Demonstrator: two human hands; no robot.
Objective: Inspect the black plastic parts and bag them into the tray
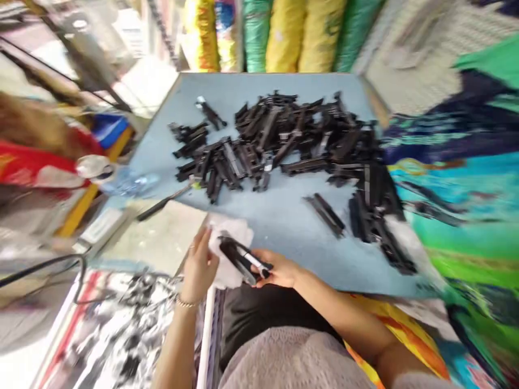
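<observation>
My right hand (279, 268) is closed around the near end of a long, narrow black part (235, 258) with a pale, shiny strip along it. It is held tilted above the table's front edge. A crumpled white cloth (243, 231) lies behind and under that part. My left hand (201, 266) grips the cloth's left side, its fingers bent and partly turned away from view. Two similar black strips (325, 215) rest side by side on the table, to the right of my hands. What the black parts are for cannot be made out.
A heap of black parts (275, 127) spreads over the blue table (279, 210). A black-handled tool (162, 205) lies by a beige sheet (158, 232). At lower left stands a bin of shiny pieces (125, 324). Wrapped yellow rolls (286, 38) line the back.
</observation>
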